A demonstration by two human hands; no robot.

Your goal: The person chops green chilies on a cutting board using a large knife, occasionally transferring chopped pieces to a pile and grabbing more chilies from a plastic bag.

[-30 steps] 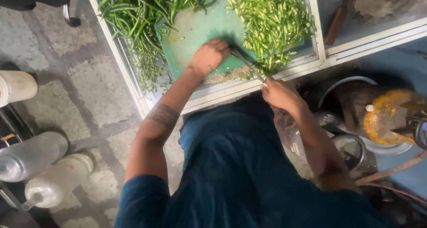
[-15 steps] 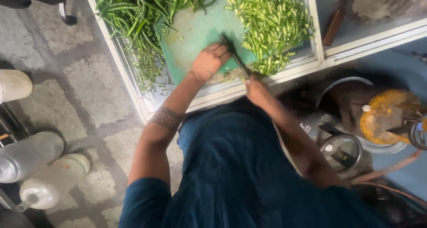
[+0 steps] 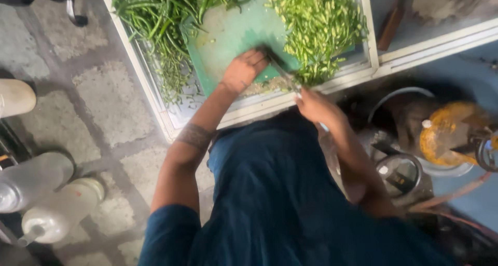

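Observation:
My right hand (image 3: 315,106) grips the handle of a knife (image 3: 280,69) whose blade lies across the near edge of a green cutting board (image 3: 233,35). My left hand (image 3: 243,70) rests on the board beside the blade, fingers curled over something I cannot make out. A heap of whole green chillies (image 3: 161,17) lies to the left of the board. A pile of chopped green chilli pieces (image 3: 316,22) covers the board's right side.
The board sits in a white-framed counter (image 3: 155,107). A wooden-handled tool (image 3: 391,22) lies in the compartment to the right. Metal pots (image 3: 404,172) and an orange-yellow lid (image 3: 448,128) stand low on the right. Pale plastic containers (image 3: 57,209) lie on the stone floor at left.
My right hand has drawn back toward the counter's near edge with the knife. My left hand has stayed on the board beside the blade.

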